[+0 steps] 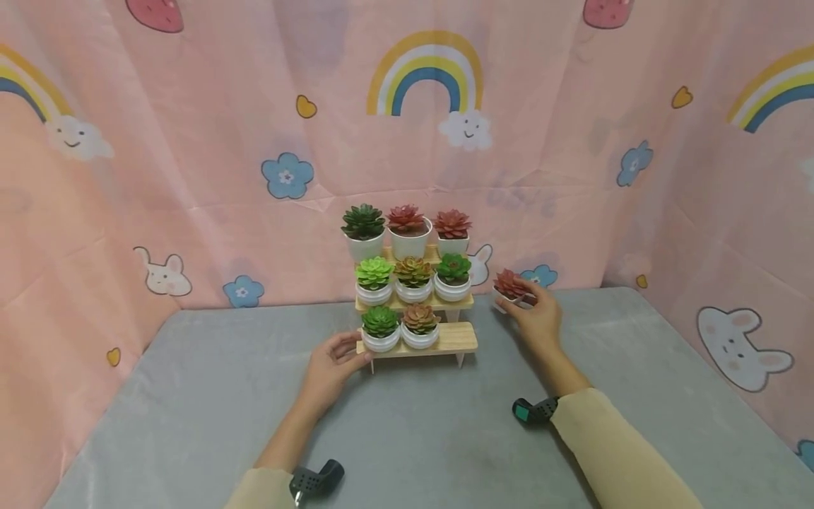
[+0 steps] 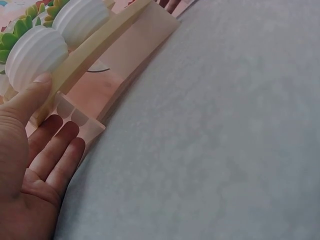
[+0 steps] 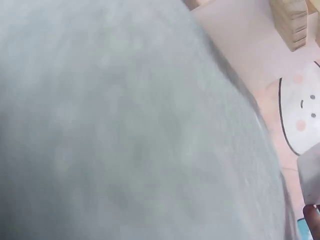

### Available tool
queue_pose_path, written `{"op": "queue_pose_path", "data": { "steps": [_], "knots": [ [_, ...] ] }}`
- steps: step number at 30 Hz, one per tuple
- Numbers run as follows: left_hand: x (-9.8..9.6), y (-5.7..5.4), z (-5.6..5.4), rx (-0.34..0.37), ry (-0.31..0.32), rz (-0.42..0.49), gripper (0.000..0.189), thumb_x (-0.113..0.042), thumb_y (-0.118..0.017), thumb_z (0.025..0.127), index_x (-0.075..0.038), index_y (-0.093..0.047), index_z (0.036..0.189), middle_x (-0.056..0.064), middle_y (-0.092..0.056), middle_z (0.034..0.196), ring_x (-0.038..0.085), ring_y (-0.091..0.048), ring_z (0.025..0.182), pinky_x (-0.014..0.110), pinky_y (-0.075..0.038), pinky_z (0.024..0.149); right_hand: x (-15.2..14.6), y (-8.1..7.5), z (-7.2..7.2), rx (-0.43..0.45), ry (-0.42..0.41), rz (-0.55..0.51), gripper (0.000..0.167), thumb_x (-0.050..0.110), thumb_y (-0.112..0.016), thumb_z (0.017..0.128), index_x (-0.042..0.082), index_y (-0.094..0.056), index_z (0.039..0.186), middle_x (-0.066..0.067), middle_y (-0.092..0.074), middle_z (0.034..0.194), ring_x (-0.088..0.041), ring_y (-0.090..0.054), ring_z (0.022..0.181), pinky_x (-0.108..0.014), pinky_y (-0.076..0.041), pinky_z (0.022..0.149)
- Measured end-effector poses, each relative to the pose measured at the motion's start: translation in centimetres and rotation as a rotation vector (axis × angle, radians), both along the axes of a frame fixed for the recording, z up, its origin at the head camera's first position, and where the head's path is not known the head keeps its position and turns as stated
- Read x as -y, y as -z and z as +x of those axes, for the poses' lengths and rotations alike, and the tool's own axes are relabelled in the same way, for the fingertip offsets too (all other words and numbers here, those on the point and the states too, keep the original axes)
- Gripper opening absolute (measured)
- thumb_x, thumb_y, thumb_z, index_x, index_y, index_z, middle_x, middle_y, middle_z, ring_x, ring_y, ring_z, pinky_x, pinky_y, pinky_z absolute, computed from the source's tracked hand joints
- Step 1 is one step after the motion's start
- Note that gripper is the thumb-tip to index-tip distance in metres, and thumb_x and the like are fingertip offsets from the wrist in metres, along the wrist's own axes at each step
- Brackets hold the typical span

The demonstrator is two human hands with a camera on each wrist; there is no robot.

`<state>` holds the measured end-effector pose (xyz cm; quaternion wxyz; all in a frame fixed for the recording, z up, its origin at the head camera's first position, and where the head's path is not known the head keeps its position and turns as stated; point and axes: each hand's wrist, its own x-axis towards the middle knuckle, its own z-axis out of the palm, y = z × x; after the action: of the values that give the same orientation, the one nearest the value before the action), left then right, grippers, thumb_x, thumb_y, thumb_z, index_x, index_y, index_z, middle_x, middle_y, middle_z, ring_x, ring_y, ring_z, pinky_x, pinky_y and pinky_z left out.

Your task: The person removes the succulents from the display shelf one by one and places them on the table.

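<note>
A three-tier plant stand (image 1: 454,339) with wooden steps and clear legs stands near the back of the table. My left hand (image 1: 333,360) grips the left end of its lowest step; in the left wrist view the thumb (image 2: 37,92) lies against the wooden edge, fingers at the clear leg. My right hand (image 1: 537,318) holds a red succulent (image 1: 509,283) in a white pot, right of the stand. In the right wrist view only part of this pot (image 3: 311,175) and a fingertip (image 3: 312,220) show. A green succulent (image 1: 379,322) and a brownish succulent (image 1: 420,319) occupy the lowest step.
Three potted succulents, light green (image 1: 374,271), yellow-brown (image 1: 413,271) and green (image 1: 453,268), fill the middle step. On top are a dark green one (image 1: 363,223) and two red ones (image 1: 452,224). A pink printed curtain (image 1: 222,141) hangs behind the grey table (image 1: 210,403).
</note>
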<state>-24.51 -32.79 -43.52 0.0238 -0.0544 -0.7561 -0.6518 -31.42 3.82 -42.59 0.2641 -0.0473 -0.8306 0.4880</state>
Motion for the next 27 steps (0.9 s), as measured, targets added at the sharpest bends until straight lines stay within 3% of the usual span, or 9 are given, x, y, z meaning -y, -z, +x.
{"op": "queue_pose_path", "data": {
  "steps": [4, 8, 17, 27],
  "knots": [
    [0.0, 0.0, 0.0, -0.005, 0.006, 0.013, 0.043, -0.007, -0.078, 0.087, 0.002, -0.063, 0.127, 0.024, -0.065, 0.133, 0.038, -0.066, 0.121, 0.032, -0.060, 0.097, 0.2, 1.0, -0.3, -0.022, 0.005, -0.039, 0.054, 0.014, -0.084, 0.083, 0.003, -0.065, 0.132, -0.020, -0.068, 0.123, -0.032, -0.066, 0.103, 0.002, -0.042, 0.072],
    [0.0, -0.1, 0.1, -0.011, -0.005, 0.023, 0.042, -0.006, -0.077, 0.087, 0.002, -0.063, 0.126, 0.025, -0.066, 0.132, 0.039, -0.067, 0.119, 0.032, -0.060, 0.095, 0.3, 1.7, -0.3, -0.037, 0.007, -0.010, 0.054, 0.015, -0.084, 0.083, 0.003, -0.064, 0.132, -0.021, -0.067, 0.125, -0.032, -0.066, 0.103, 0.005, -0.040, 0.071],
    [-0.1, 0.0, -0.2, -0.023, 0.006, 0.031, 0.040, -0.002, -0.077, 0.086, 0.003, -0.064, 0.123, 0.025, -0.067, 0.130, 0.036, -0.069, 0.116, 0.028, -0.061, 0.093, 0.3, 2.2, 0.7, -0.085, 0.004, 0.068, 0.052, 0.010, -0.079, 0.087, -0.001, -0.061, 0.134, -0.025, -0.063, 0.126, -0.040, -0.067, 0.107, 0.007, -0.038, 0.075],
    [0.0, 0.0, -0.1, -0.025, -0.007, 0.041, 0.039, -0.002, -0.078, 0.085, 0.003, -0.065, 0.122, 0.024, -0.068, 0.127, 0.035, -0.069, 0.114, 0.029, -0.061, 0.093, 0.3, 2.2, 0.7, -0.053, 0.009, 0.034, 0.051, 0.011, -0.080, 0.085, 0.001, -0.063, 0.133, -0.023, -0.065, 0.130, -0.039, -0.066, 0.113, 0.005, -0.040, 0.078]
  ]
}}
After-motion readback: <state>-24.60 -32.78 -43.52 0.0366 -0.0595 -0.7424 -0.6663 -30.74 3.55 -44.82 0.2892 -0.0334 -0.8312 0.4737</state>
